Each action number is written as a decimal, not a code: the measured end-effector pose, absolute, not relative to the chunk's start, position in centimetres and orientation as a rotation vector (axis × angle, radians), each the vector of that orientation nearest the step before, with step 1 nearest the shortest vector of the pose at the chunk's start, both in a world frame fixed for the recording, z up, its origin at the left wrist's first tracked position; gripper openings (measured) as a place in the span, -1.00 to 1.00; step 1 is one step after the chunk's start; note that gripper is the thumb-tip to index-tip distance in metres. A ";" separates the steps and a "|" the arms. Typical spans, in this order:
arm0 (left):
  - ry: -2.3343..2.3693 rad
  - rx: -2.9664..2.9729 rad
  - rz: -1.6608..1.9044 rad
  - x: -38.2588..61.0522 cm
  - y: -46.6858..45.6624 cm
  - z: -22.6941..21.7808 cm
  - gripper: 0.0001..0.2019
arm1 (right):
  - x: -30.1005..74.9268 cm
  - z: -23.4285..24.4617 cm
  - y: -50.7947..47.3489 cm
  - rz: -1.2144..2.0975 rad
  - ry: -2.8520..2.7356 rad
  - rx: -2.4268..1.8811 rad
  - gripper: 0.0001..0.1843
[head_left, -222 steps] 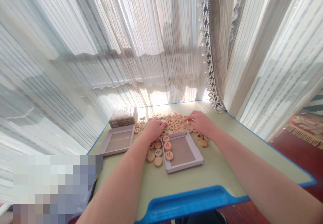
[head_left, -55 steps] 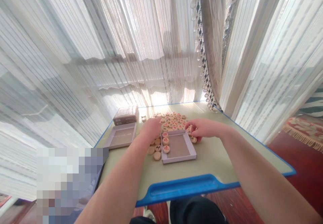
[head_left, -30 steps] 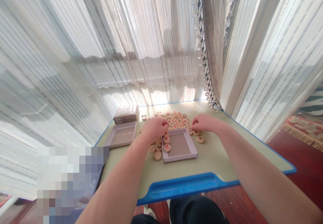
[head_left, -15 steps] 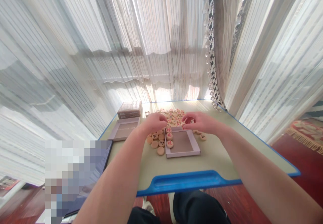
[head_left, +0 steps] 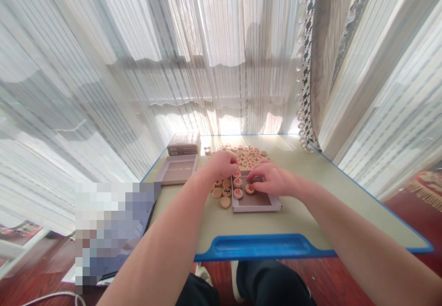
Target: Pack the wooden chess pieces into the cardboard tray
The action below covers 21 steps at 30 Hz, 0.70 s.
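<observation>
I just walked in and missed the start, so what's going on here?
A person's right grip is on a round piece in the near tray, beside three red-marked pieces along its left side. The left grip is by the tray's far left corner. More pieces lie behind the tray; another tray sits farther left.

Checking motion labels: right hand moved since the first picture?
Yes: the right hand came toward the person, from beyond the far edge of the near box to partly over it.

Round pieces (head_left: 226, 191): seem wood, smooth. Open boxes (head_left: 257, 208): matt cardboard. Table edge (head_left: 260, 246): smooth plastic, quite glossy. Curtain (head_left: 221, 57): thin cloth, ribbed. Floor (head_left: 326, 278): wood, polished.
</observation>
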<state>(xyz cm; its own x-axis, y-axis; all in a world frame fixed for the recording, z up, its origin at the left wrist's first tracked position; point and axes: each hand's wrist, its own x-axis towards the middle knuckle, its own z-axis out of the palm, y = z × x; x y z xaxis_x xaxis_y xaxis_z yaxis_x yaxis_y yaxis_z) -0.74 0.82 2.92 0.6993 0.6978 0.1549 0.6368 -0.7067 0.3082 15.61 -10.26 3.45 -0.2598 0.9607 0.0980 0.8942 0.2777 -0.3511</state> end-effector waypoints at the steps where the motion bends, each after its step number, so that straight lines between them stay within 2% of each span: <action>1: 1.068 2.683 0.377 -0.7 0.9 2.8 -0.75 | 15.8 3.4 -10.2 0.340 -2.302 -1.670 -0.70; 3: 1.071 2.698 0.374 -0.5 1.0 2.6 -0.75 | 16.1 3.2 -10.1 0.378 -2.379 -1.619 -0.68; 8: 1.088 2.705 0.395 0.0 0.8 2.3 -0.74 | 16.5 3.0 -10.0 0.329 -2.393 -1.638 -0.88; 15: 1.141 2.738 0.340 0.2 0.5 2.2 -0.73 | 15.6 3.3 -10.7 0.413 -2.429 -1.499 -0.75; 21: 1.175 2.848 0.282 0.1 0.2 2.8 -0.73 | 15.1 3.2 -11.2 0.431 -2.400 -1.475 -0.82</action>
